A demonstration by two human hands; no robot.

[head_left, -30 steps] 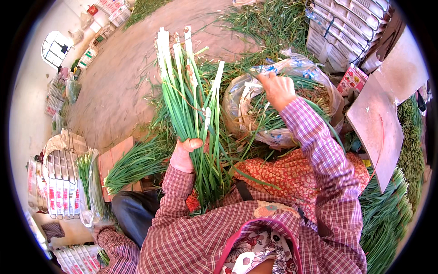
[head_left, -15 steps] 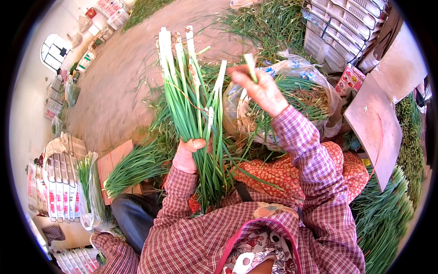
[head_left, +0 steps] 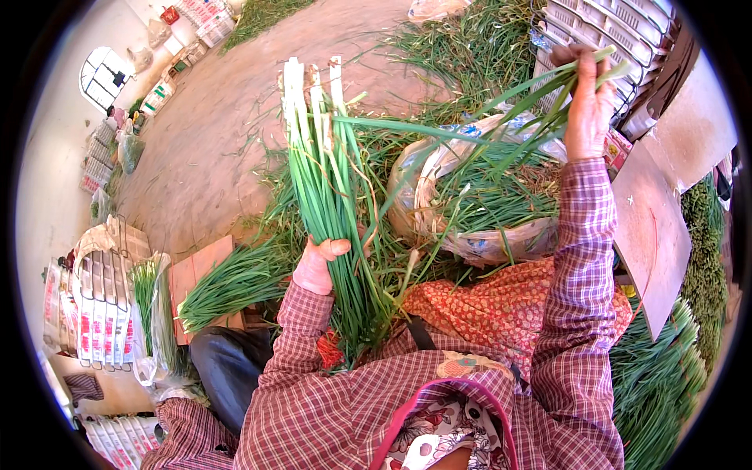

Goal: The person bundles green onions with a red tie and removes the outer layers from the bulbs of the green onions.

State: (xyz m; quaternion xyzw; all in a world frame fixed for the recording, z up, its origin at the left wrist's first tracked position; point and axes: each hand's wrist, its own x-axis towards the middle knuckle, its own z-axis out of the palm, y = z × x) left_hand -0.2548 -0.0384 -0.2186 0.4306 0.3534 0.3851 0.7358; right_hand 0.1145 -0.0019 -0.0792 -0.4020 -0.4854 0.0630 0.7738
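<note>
My left hand (head_left: 317, 262) is wrapped round the middle of an upright bunch of Chinese chives (head_left: 323, 188), flat green leaves with pale white ends on top. Brownish, wilted strands hang along the bunch's right side. Out to the right and raised, my right hand (head_left: 589, 113) grips a few chive stalks (head_left: 540, 90), white ends upward. Their long leaves trail left and down over an open plastic bag (head_left: 411, 168) of green and dry leaf scraps (head_left: 501, 188). One long leaf reaches across toward the bunch.
Cut chives (head_left: 235, 286) lie on a board at left, near a bagged bunch (head_left: 145, 305) and a white crate (head_left: 106, 329). Leaf scraps (head_left: 470, 55) and stacked crates (head_left: 603, 23) are beyond the bag. At right are a flat panel (head_left: 650, 227) and more chives (head_left: 658, 384). A striped sleeve (head_left: 188, 431) shows lower left.
My right hand has swung up and to the right, away from the bunch, drawing stalks with long leaves along. My left hand keeps its hold in nearly the same place.
</note>
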